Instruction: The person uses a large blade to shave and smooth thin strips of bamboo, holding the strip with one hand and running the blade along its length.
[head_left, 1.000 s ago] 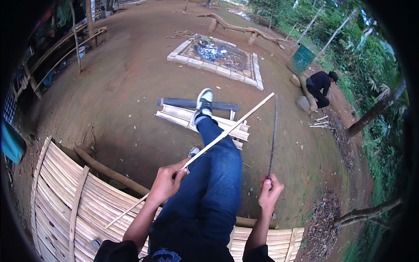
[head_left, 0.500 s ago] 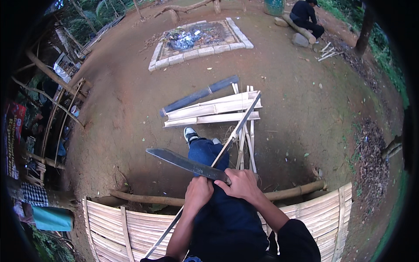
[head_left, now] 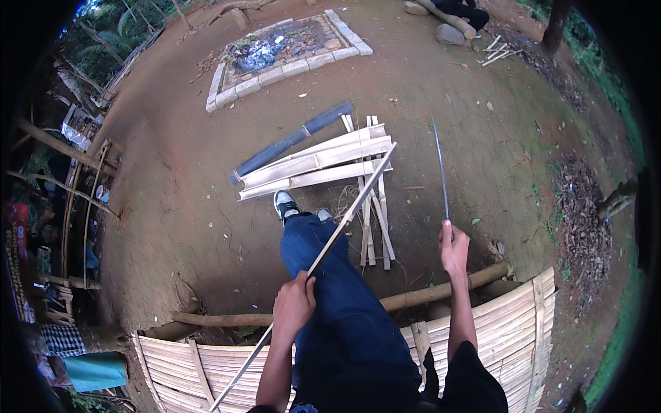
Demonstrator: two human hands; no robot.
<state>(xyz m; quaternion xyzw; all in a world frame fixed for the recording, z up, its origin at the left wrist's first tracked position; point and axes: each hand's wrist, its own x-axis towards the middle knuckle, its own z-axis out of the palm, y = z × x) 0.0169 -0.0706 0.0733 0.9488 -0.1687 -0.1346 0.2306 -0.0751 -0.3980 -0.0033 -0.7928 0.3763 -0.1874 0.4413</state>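
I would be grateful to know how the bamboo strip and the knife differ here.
The bamboo strip looks longer than the knife. The strip slants across, extending past both sides of the left hand; the knife's blade points forward from the right hand. The strip shows some pale tan, while the knife's blade looks grey. Both look slender, each held in one hand.

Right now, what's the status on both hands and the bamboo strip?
Left hand closed on bamboo strip. Right hand gripping knife, clear of strip. In the way: jeans-clad leg beneath strip.
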